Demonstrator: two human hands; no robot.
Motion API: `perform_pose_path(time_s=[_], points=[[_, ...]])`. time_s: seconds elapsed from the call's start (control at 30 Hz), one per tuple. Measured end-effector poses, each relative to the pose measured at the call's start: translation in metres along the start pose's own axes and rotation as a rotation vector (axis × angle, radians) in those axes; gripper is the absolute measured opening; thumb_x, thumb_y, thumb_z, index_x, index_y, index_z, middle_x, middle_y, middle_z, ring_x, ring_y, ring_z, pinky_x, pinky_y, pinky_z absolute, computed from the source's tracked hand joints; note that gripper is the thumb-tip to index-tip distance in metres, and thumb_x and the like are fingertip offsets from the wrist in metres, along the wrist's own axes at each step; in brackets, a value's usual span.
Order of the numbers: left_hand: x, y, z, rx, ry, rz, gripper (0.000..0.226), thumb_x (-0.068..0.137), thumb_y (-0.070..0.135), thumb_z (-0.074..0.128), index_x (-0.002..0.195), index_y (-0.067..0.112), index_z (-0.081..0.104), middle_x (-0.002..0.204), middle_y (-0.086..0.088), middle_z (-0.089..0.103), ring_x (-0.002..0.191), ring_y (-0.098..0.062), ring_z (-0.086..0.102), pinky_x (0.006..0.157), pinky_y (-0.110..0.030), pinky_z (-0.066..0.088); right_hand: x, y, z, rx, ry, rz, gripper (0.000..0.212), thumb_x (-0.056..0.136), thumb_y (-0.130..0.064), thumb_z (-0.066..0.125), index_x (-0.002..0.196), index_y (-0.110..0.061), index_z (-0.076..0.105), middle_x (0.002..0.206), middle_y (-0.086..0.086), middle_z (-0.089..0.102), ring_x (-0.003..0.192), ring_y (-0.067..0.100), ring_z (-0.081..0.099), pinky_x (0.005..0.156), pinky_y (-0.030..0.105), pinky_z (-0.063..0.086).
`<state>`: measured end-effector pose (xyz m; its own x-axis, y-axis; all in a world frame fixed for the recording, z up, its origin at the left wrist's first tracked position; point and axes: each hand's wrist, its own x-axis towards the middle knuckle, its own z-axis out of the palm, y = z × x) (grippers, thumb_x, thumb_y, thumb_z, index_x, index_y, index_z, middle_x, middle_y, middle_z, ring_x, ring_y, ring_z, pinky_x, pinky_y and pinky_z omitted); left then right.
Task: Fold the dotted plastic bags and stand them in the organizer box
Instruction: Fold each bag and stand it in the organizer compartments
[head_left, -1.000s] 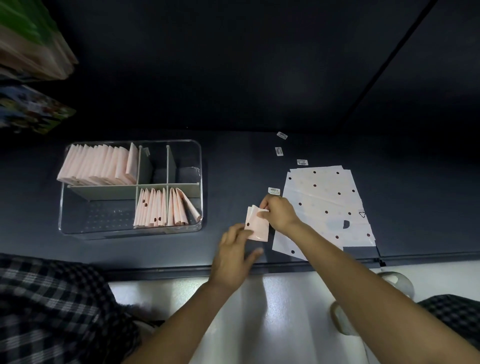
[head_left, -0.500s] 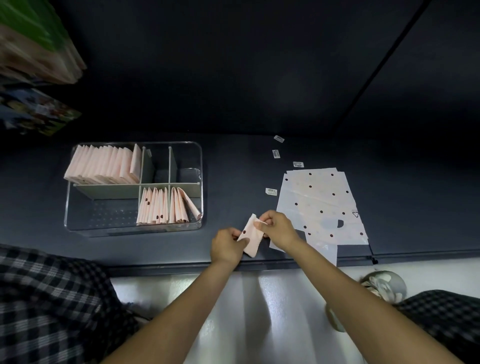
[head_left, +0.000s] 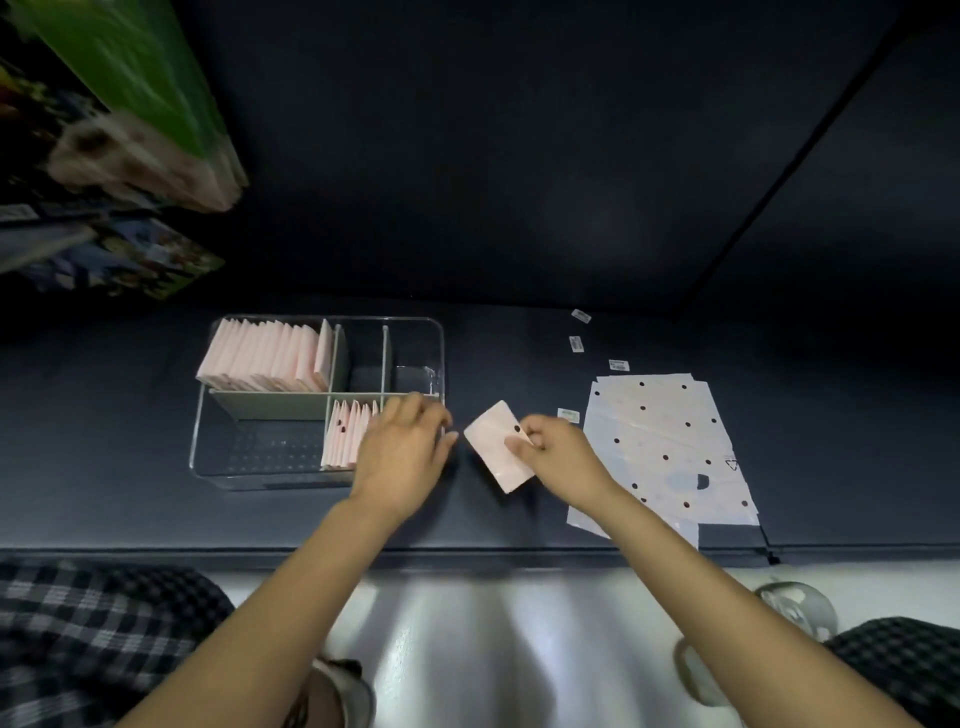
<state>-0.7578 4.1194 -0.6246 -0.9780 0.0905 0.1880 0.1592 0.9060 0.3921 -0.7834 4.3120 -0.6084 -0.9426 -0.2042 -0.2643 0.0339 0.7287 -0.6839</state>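
- Centrally, small folded pale-pink plastic bag, rectangular, glossy, one dark dot near its right edge; tilted, held just above dark blue tabletop, between clear acrylic organizer box and flat stack.
- Right hand pinching folded bag at its right edge, thumb and curled fingers closed on it.
- Left hand over right front corner of organizer box, fingers loosely bent and reaching toward the row there; cannot tell whether touching the bags; nothing plainly gripped. Apart from folded bag, small gap between.
- Organizer box with grey-green dividers: back-left compartment packed with upright folded pink bags; front-right compartment holding shorter row of upright folded bags, dark dots showing, partly hidden by left hand. Front-left and two back-right compartments showing only the floor.
- Right of hands, flat stack of unfolded pale pink dotted plastic bags, sheets slightly fanned, small triangle mark near right edge.
- Four small white stickers scattered on tabletop beyond stack, one just beside its left edge.
- Checked fabric at lower left and right.
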Motion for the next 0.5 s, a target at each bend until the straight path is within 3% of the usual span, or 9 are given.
perform_pose_path(time_s=[0.1,0.17,0.23,0.37,0.5], points=[[-0.007,-0.025,0.006,0.214,-0.191,-0.044,0.028,0.097,0.041,0.04,0.107,0.03,0.063,0.113,-0.001,0.045,0.106,-0.024,0.039,0.084,-0.036,0.031,0.007,-0.016,0.008,0.335,0.02,0.101,0.014,0.09,-0.018,0.059,0.079,-0.011,0.059,0.074,0.006,0.062,0.071,0.018,0.054,0.064,0.028,0.04],[-0.01,-0.031,0.008,0.238,-0.271,-0.035,0.034,0.098,0.047,0.033,0.11,0.034,0.061,0.114,-0.001,0.042,0.107,-0.023,0.035,0.085,-0.037,0.028,0.013,-0.027,0.017,0.383,0.055,0.103,0.014,0.088,-0.017,0.061,0.074,-0.015,0.06,0.074,0.004,0.064,0.069,0.015,0.056,0.058,0.023,0.043],[-0.012,-0.034,0.008,0.238,-0.269,-0.046,0.037,0.098,0.049,0.031,0.11,0.034,0.062,0.114,-0.001,0.043,0.107,-0.024,0.035,0.085,-0.037,0.028,0.018,-0.04,0.027,0.251,0.118,0.05,0.015,0.086,-0.017,0.063,0.072,-0.017,0.061,0.066,-0.003,0.06,0.062,0.01,0.053,0.052,0.015,0.042],[-0.015,-0.042,0.006,0.256,-0.193,-0.078,0.035,0.098,0.045,0.033,0.108,0.029,0.062,0.114,0.0,0.044,0.108,-0.023,0.036,0.087,-0.035,0.028,0.028,-0.065,0.049,-0.109,0.147,-0.062,0.015,0.085,-0.02,0.058,0.076,-0.011,0.066,0.075,0.007,0.067,0.072,0.025,0.059,0.062,0.033,0.044],[-0.02,-0.046,0.006,0.164,-0.139,-0.093,0.031,0.098,0.041,0.037,0.107,0.026,0.062,0.107,0.002,0.044,0.104,-0.021,0.037,0.086,-0.033,0.029,0.036,-0.081,0.069,-0.395,0.17,-0.052,0.019,0.09,-0.019,0.049,0.078,-0.012,0.062,0.085,0.012,0.065,0.079,0.033,0.059,0.059,0.029,0.034]])
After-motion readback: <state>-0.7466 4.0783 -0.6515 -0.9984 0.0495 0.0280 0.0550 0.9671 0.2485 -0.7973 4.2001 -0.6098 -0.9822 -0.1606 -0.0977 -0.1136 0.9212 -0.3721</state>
